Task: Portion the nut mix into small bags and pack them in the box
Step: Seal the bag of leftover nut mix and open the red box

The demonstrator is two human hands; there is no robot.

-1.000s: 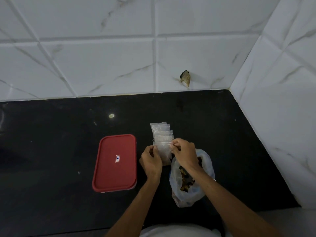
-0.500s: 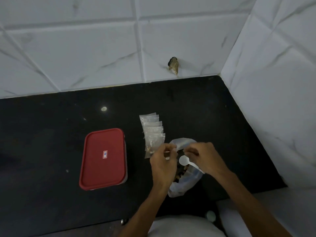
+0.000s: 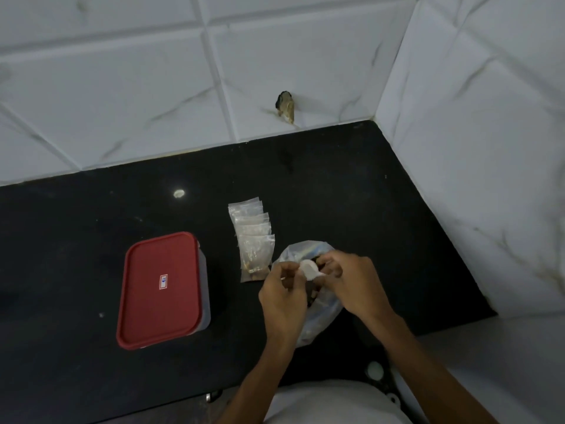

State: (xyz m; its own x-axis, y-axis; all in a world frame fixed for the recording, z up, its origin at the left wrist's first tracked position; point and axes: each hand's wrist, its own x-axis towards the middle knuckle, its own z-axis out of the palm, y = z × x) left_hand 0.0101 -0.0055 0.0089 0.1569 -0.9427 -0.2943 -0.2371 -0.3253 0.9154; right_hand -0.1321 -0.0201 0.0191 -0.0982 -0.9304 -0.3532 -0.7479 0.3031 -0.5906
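The nut mix bag [image 3: 321, 315] lay open on the black worktop [image 3: 76, 246], at its near edge. Your hands were close together over its mouth. Your right hand [image 3: 351, 286] pinched a white spoon [image 3: 307, 268]. Your left hand [image 3: 284, 299] had curled fingers, but I cannot tell what they held. The small bags [image 3: 252, 237] lay in a row just beyond the nut mix bag. The box [image 3: 162, 301], with its red lid on, stood further left.

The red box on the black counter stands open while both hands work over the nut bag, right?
No: in the head view the red box is closed, its lid on. It stands on the black counter, and left hand and right hand work over the nut bag.
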